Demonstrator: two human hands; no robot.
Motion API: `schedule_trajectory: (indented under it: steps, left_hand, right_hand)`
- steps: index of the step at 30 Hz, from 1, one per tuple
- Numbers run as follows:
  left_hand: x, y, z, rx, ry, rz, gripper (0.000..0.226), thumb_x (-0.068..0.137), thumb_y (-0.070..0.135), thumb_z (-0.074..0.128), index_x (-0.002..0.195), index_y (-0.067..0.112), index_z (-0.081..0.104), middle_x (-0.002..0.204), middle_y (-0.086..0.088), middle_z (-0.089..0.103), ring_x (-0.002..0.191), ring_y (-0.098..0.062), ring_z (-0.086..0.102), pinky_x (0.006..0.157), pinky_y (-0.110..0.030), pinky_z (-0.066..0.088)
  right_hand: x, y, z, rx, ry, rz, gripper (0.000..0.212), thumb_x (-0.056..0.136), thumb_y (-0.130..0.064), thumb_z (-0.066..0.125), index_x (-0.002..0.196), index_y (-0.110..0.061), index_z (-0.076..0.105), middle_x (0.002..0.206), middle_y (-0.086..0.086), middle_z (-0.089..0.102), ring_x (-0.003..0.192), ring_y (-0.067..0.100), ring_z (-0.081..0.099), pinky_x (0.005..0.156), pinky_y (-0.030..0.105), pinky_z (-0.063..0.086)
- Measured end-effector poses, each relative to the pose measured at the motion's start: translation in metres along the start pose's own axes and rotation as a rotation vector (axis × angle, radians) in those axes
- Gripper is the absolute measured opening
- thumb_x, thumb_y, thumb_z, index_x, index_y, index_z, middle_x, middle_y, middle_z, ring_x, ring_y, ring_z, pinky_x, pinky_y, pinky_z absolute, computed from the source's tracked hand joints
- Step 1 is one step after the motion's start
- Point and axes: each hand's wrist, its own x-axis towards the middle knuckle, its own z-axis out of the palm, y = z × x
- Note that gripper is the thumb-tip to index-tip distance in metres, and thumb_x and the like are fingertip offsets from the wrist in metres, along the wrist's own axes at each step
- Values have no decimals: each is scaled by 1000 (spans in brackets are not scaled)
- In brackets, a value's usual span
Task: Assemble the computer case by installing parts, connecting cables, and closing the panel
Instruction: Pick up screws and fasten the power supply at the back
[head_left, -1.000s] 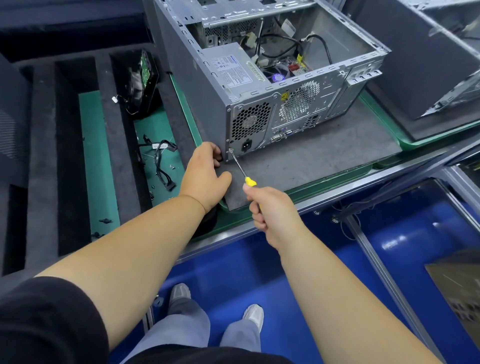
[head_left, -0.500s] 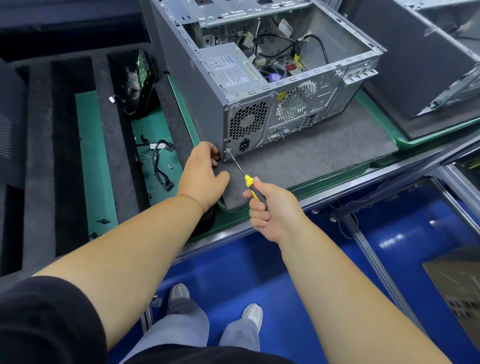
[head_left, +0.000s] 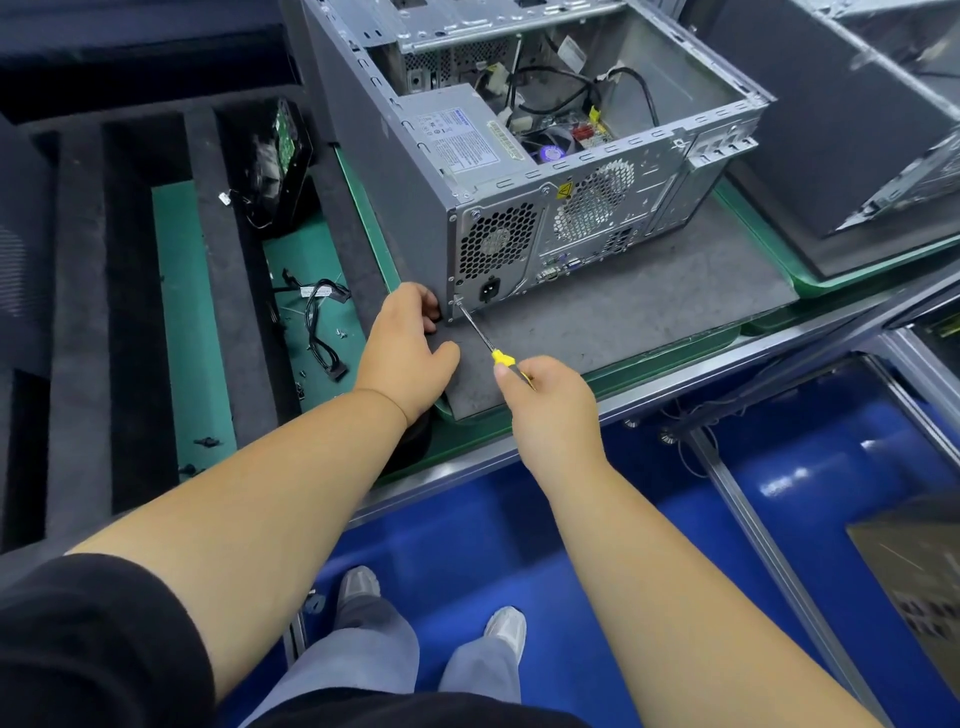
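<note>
- Computer case (head_left: 519, 171) on its side on grey mat (head_left: 649, 317), open side up, rear panel facing the camera.
- Mat on green tray (head_left: 670, 358) at the bench edge.
- Power supply (head_left: 457, 135) seated in the near upper corner of the case; label up, vent grille and power socket (head_left: 491, 289) showing at the rear.
- Black cables (head_left: 571, 85) looped inside the case above the board; small round fan (head_left: 551, 151) partly visible below them.
- Right hand (head_left: 550, 400) wrapped around screwdriver (head_left: 491, 348), fingers curled over the yellow-and-black handle, thumb laid along the handle toward the shaft.
- Screwdriver shaft angled up and left; tip at a screw (head_left: 459, 300) on the lower left corner of the rear panel, just left of the power socket.
- Left hand (head_left: 408, 343) at the lower left corner of the case, fingers bent against the side wall near the mat, thumb spread out over the mat. Fingertips hidden behind the knuckles; hold on anything there cannot be told.
- Hands near each other, not touching.
- Left of the tray: dark foam rack (head_left: 83, 312) with long slots, green base showing in two of them.
- Loose black cable (head_left: 322, 332) with connectors lying in the nearest slot; a few small screws beside it.
- Dark part with a green board (head_left: 283, 161) standing on edge at the far end of that slot.
- Second case (head_left: 852, 114), dark panel up, on another green tray to the right.
- Blue floor and two light shoes below the bench edge.
</note>
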Motion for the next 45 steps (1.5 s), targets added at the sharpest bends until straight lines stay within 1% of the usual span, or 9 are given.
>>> schedule_trajectory:
  steps: [5,11,16,22,27,30,36,42,45]
  left_hand:
    - [-1,2,-1,-2,6,4,36,73,12,59,102,24,42,98,5,45,85,-12,49,73,-22,36]
    - [-2,3,-3,-46,-11,-9,35,76,10,59,105,23,44,103,2,48,86,-10,51,76,-19,39]
    - [-10,15,-15,-289,59,-119,34,82,-4,54,101,24,49,102,-6,58,77,-7,51,74,-14,43]
    - [-43,32,-51,-403,236,-178,28,88,0,56,94,27,58,91,7,63,74,4,53,71,-4,40]
    - [-82,36,-104,-401,391,-198,26,88,3,57,87,29,61,83,13,62,79,-3,57,73,-9,43]
    - [-114,27,-140,-370,497,-253,22,89,5,58,90,27,62,85,10,63,82,-6,57,78,-15,44]
    - [-180,-6,-195,-303,716,-438,15,88,9,61,88,24,64,82,6,62,73,-3,54,67,-9,40]
    - [-251,-46,-227,-320,845,-662,17,86,12,61,83,28,64,83,-3,67,78,-19,60,71,-33,46]
    - [-293,-63,-246,-316,863,-719,16,87,10,63,83,26,64,83,-4,70,74,-17,60,70,-32,46]
  right_hand:
    - [4,-5,3,358,-96,275,31,94,-34,63,68,-19,68,43,-14,41,45,10,34,48,26,27]
    - [2,-11,-6,284,-93,272,31,91,-41,62,67,-22,68,43,-16,45,50,11,38,52,28,30]
    - [-6,-17,-23,245,-149,195,29,88,-44,61,63,-30,68,46,-17,46,47,7,39,54,27,31]
    - [-13,-49,-34,303,-384,29,17,93,-23,56,85,-19,70,55,-5,50,49,8,40,52,22,32]
    - [-33,-93,-17,284,-609,-138,6,88,-16,53,93,-19,55,59,1,56,52,11,44,48,18,35]
    - [-53,-121,7,229,-716,-253,4,91,-18,55,94,-18,51,65,0,60,55,13,45,57,23,38]
    - [-99,-159,62,229,-855,-406,7,94,-21,65,92,-20,58,65,-6,62,53,5,47,52,14,38]
    - [-150,-172,116,252,-991,-474,5,92,-18,67,90,-18,71,68,-7,63,56,0,51,53,13,40]
    - [-185,-174,150,224,-1067,-464,5,93,-19,66,92,-18,71,68,-6,62,57,2,51,53,14,40]
